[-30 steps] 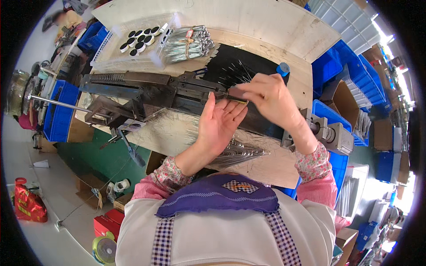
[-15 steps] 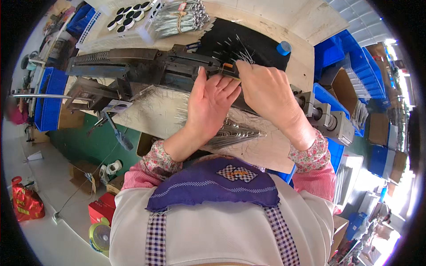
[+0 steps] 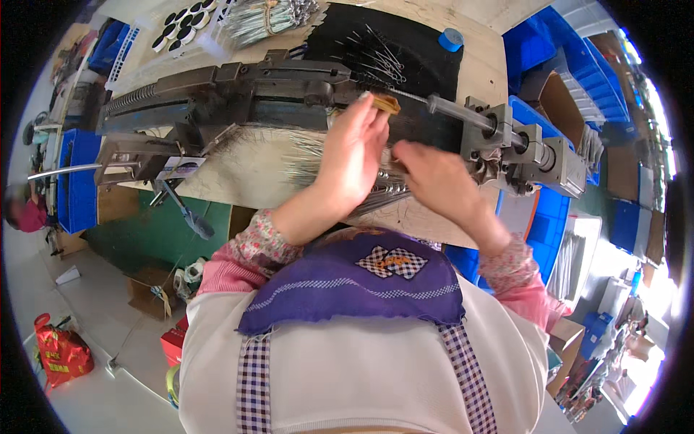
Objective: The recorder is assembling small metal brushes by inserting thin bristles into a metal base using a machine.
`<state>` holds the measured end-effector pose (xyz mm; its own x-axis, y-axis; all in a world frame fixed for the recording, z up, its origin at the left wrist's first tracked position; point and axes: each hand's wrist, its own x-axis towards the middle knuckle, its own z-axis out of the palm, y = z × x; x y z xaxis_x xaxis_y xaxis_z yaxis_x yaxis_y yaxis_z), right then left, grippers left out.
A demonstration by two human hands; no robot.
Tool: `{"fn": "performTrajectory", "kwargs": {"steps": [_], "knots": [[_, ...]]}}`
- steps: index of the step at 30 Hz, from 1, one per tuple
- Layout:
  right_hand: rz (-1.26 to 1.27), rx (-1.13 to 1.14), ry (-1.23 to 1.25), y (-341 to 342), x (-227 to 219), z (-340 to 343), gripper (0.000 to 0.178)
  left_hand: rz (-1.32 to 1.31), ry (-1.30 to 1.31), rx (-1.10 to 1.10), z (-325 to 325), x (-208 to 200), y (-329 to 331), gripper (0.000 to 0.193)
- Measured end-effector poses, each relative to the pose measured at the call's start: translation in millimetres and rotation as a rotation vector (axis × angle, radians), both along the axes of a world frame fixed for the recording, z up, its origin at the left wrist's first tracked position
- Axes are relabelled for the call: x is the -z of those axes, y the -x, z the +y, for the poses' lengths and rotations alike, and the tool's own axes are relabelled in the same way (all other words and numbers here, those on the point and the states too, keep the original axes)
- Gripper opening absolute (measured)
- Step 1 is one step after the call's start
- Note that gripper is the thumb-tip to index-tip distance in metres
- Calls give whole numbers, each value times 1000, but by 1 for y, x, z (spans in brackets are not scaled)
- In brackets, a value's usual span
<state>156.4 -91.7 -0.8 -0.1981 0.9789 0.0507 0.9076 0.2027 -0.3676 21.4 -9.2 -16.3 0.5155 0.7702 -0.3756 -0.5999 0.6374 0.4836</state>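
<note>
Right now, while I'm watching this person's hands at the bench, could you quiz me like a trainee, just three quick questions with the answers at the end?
1. What colour is the small round object near the upper right corner of the black sheet? A red, B blue, C white.
2. True or false: the purple cloth on the person's chest carries a checked patch.
3. Which is nearer the yellow-brown piece: the left hand or the right hand?

Key: 1. B. 2. True. 3. The left hand.
</note>
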Motion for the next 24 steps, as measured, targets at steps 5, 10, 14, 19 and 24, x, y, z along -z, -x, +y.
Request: {"fn": "performTrajectory", "kwargs": {"steps": [5,10,14,19,24], "knots": [[-119,-140,-42,3,87,6,9,152,-46,73,-22,-2,1,37],[76,-75,-150,-7,49,-3,14,420,-1131,165,-30,1,138,59],[406,126,-110,-31,-3,-23,25,2485,-1215,-367,-14,40,233,88],[819,447,-262,-54,-51,-32,12,2329,-231,-329,-19,55,381,86],[1001,378,-363,-68,-57,-39,9,2294,-227,-338,-21,64,331,83]]}}
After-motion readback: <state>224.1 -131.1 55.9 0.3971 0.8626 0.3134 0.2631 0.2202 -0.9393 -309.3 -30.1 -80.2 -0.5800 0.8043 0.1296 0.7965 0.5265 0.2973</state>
